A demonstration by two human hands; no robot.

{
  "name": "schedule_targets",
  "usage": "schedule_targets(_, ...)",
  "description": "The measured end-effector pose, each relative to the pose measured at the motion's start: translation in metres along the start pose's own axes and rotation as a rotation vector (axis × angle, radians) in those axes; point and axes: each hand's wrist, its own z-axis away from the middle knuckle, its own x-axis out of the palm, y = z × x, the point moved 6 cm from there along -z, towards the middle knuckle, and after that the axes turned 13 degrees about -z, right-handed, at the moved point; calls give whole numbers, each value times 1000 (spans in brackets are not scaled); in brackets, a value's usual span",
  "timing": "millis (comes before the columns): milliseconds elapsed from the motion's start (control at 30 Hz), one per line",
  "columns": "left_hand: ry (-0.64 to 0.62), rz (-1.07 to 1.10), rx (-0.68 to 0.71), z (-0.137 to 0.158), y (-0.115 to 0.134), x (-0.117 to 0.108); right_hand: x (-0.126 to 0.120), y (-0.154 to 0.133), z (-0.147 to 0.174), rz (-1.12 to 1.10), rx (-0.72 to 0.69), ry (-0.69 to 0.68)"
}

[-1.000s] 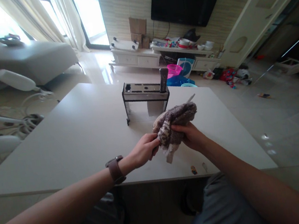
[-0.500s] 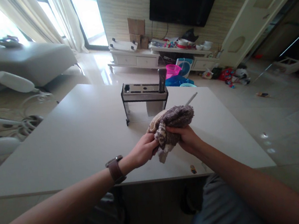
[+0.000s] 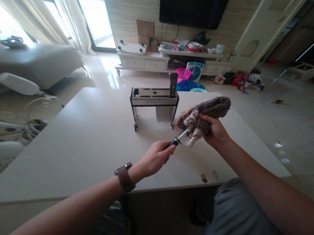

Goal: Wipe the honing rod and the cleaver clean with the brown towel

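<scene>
My left hand (image 3: 154,158) is closed round the black handle of a honing steel (image 3: 176,141), held above the white table. Its pale rod runs into a brown and cream towel (image 3: 214,107), which hides the far end. My right hand (image 3: 216,131) grips the towel from below, thumb on top, wrapping it round the rod. Just beyond my hands stands a knife block (image 3: 154,99) with slots in its top. A cleaver (image 3: 172,85) sits upright in its right end, dark handle up, its broad blade showing below the top.
The white table (image 3: 90,142) spreads under both hands. Two small items, one yellow and dark (image 3: 203,178), lie by its near edge. White chairs (image 3: 19,84) stand on the left. Behind the table are a pink basket (image 3: 183,75) and a low cabinet (image 3: 155,64).
My right hand has moved right and slightly up with the towel, along the rod. The steel's handle and guard now show, and its tip has gone under the towel.
</scene>
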Motion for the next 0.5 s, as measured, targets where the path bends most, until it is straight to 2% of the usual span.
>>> schedule_targets(167,-3,-9,-17,2,0,1,-7,5,-4,-22,62,-4)
schedule_targets(500,34,2,19,0,-4,-1,12,29,23,20,235,-73)
